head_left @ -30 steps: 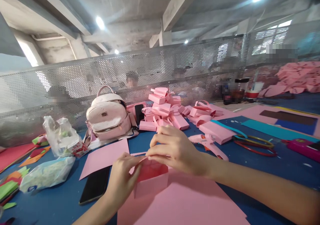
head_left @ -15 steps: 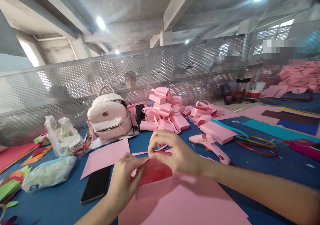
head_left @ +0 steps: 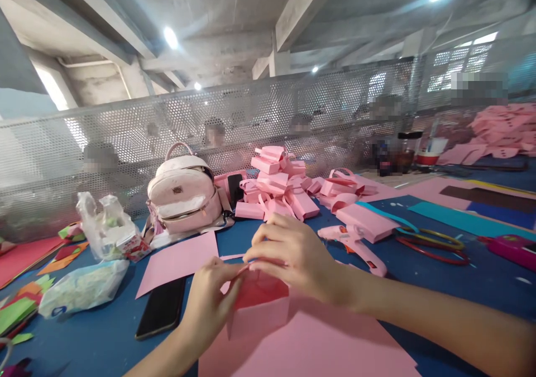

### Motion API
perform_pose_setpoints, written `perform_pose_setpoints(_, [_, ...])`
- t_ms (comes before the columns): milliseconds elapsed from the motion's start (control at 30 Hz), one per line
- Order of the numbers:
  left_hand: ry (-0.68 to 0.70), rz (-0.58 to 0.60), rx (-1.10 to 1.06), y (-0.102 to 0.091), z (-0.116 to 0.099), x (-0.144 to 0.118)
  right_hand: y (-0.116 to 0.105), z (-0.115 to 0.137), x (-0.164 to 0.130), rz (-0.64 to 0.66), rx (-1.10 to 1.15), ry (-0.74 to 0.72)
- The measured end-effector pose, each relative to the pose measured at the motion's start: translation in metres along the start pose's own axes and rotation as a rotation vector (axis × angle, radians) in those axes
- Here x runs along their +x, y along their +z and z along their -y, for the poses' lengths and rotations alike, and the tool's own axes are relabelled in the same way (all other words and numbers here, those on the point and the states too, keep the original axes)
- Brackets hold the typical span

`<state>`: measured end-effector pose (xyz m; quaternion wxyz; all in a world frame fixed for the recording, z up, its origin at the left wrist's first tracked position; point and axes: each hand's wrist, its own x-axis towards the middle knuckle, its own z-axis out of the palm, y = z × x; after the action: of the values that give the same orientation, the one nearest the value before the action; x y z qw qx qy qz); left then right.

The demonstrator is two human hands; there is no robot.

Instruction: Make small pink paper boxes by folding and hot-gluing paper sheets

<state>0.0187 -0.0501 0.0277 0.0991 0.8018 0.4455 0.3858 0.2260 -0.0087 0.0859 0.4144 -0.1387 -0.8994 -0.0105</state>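
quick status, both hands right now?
Left hand: closed, pinching the near left edge of the pink paper box.
Right hand: closed, fingers pinching the box's top rim from above.

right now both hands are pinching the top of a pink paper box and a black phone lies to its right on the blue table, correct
Not quite. In the head view the black phone lies to the left of the pink paper box, not the right. The left hand and right hand do pinch its top over the blue table.
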Motion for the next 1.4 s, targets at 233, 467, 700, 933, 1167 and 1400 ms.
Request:
perform_pose_setpoints(233, [0.093, 0.010, 0.078, 0.000, -0.003, -0.003, 0.007, 0.006, -0.002, 0.021, -0.124, -0.062])
perform_pose_setpoints(467, [0.105, 0.004, 0.078, -0.001, -0.005, -0.004, 0.010, 0.008, -0.003, -0.013, 0.166, 0.086])
perform_pose_setpoints(700, [0.093, 0.007, 0.080, -0.003, -0.007, -0.005, 0.011, 0.011, -0.003, -0.037, 0.357, 0.164])
perform_pose_setpoints(933, [0.143, -0.016, 0.071, -0.008, -0.017, -0.002, 0.010, 0.011, 0.001, 0.006, 0.702, 0.375])
perform_pose_setpoints(1167, [0.082, 0.013, 0.058, -0.014, -0.023, 0.001, 0.016, 0.012, 0.000, -0.049, 0.856, 0.537])
perform_pose_setpoints(1400, [-0.076, 0.076, 0.010, -0.015, -0.026, 0.000, 0.017, 0.004, 0.000, -0.131, 0.946, 0.617])
